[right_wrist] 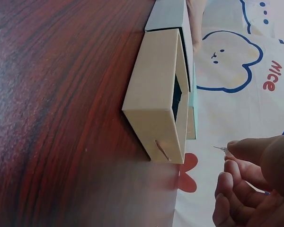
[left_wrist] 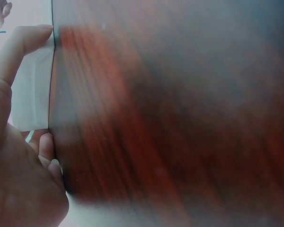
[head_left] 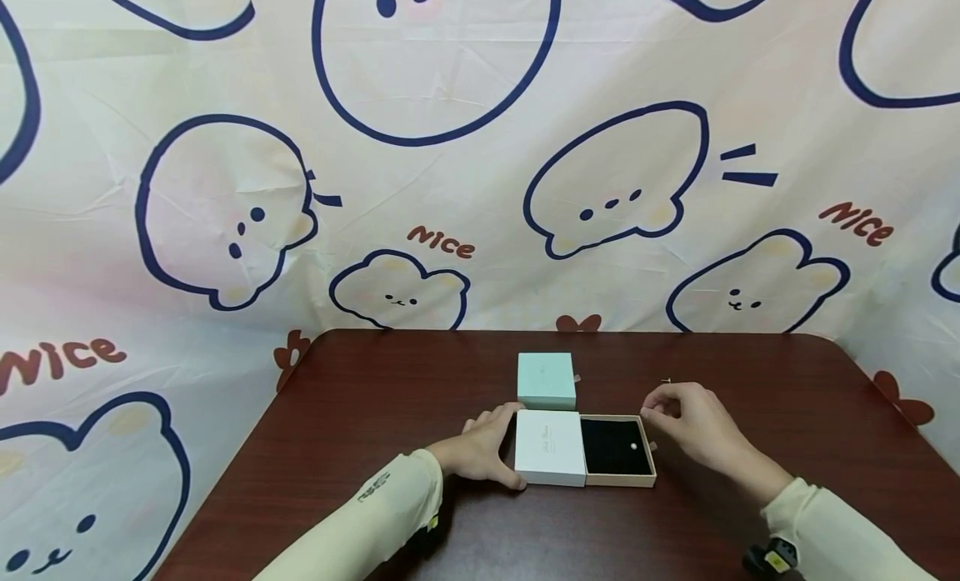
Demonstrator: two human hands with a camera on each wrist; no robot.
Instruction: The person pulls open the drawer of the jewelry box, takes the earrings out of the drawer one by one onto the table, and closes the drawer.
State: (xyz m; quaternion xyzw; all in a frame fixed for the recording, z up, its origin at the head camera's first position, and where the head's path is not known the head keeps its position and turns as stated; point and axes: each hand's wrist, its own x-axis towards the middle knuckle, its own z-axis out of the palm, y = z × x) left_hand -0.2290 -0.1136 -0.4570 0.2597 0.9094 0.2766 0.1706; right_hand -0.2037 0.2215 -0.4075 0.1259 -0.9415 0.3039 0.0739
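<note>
A white slide-out jewelry box [head_left: 549, 448] lies on the table, its cream drawer [head_left: 621, 481] pulled out to the right. My left hand [head_left: 480, 448] holds the white sleeve at its left end, thumb on the near side and fingers around the far corner. On the black pad [head_left: 606, 449] in the drawer sits one small pearl-like stud [head_left: 633, 447]. Right of the drawer and above the table, my right hand [head_left: 697, 423] pinches a tiny stud earring [right_wrist: 220, 148] between thumb and index finger. Its thin pin sticks out past the fingertips; the fingers hide part of it.
A mint-green box [head_left: 546, 381] stands just behind the white one, with a small tab on its right side. A ribbon pull [right_wrist: 162, 150] hangs from the drawer's end. Behind the dark wood table [head_left: 375, 381] hangs a printed cloth [head_left: 480, 189].
</note>
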